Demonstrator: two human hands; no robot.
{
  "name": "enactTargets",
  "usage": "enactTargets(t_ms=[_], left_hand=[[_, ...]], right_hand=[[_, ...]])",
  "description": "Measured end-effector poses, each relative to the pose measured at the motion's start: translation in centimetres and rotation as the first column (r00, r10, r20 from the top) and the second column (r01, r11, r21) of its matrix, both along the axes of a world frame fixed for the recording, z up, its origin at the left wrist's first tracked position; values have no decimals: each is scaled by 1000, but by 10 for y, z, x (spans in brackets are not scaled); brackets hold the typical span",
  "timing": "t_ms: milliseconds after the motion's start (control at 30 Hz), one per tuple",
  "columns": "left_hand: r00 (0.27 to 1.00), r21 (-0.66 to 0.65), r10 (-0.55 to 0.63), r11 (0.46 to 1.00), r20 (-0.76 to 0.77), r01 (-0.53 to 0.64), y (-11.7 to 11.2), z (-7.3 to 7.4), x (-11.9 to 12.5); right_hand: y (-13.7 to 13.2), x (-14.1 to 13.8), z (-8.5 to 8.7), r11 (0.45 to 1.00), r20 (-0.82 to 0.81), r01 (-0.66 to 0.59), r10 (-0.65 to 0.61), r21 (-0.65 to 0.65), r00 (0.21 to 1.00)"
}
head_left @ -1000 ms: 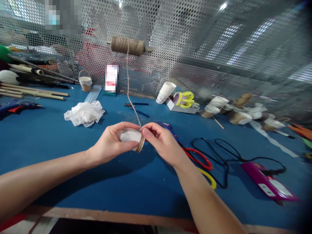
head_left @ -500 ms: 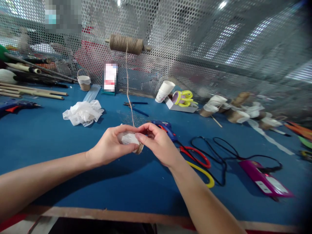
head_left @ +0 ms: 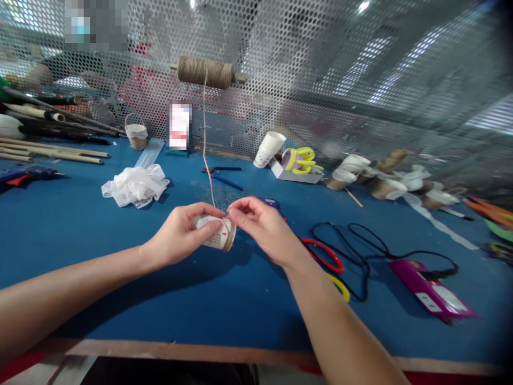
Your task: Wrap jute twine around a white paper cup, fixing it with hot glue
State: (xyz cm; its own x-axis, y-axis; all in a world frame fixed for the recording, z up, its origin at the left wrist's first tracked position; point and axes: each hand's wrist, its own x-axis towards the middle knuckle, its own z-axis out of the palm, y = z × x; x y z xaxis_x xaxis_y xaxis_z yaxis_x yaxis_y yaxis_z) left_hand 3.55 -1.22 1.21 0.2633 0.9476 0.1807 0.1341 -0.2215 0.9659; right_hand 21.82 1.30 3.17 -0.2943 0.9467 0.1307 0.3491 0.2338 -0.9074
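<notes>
Two hands met over one small paper cup (head_left: pixel 218 234), held on its side just above the blue table (head_left: pixel 120 299).

- Right fingertips (head_left: pixel 234 213): thumb and forefinger pinched nearly closed at the cup's twine-wound end, apparently on the twine (head_left: pixel 205 149) where it met the cup. The contact itself was hidden.
- Left hand (head_left: pixel 180 238): curled round the cup's body, forefinger over the top and thumb beneath. The grip was firm but not crushing.
- Right hand (head_left: pixel 266 230): remaining fingers loose, wrist clear of the table.
- The twine ran taut and almost straight up to the spool (head_left: pixel 205 72) mounted on the mesh screen (head_left: pixel 320 80).

Risks, as judged:
- A thin cup could dent or fold if the left hand squeezed against the line's pull.
- If the pinch slackened, the tension might drag the strand off the cup and loosen the winding.
- A jammed spool could jerk the cup away.
- A glue gun (head_left: pixel 272 203) lay just behind the right hand, with scissors (head_left: pixel 326 256) and a black cord (head_left: pixel 360 251) near that forearm. A backward sweep might snag them.
- The white plastic bag (head_left: pixel 134 184) lay well apart.
</notes>
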Motion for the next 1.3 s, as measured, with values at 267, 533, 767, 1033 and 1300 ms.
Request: enactTargets(t_ms=[267, 533, 767, 1033, 1300], left_hand=[[994, 169, 58, 985, -96, -41, -5, 1, -6], [987, 391, 103, 919, -120, -48, -5, -1, -5], [982, 496, 126, 867, -142, -40, -4, -4, -6], [974, 454, 163, 888, -157, -75, 9, -11, -8], [968, 410, 176, 908, -179, -89, 15, -13, -8]], right_hand=[[52, 76, 2, 841, 608, 485, -520, 241, 600], [61, 77, -25, 869, 646, 491, -411, 65, 643], [6, 77, 21, 947, 72, 312, -307, -80, 949], [-42, 47, 21, 981, 106, 188, -183, -39, 977], [-46, 41, 18, 988, 300, 155, -151, 12, 942]])
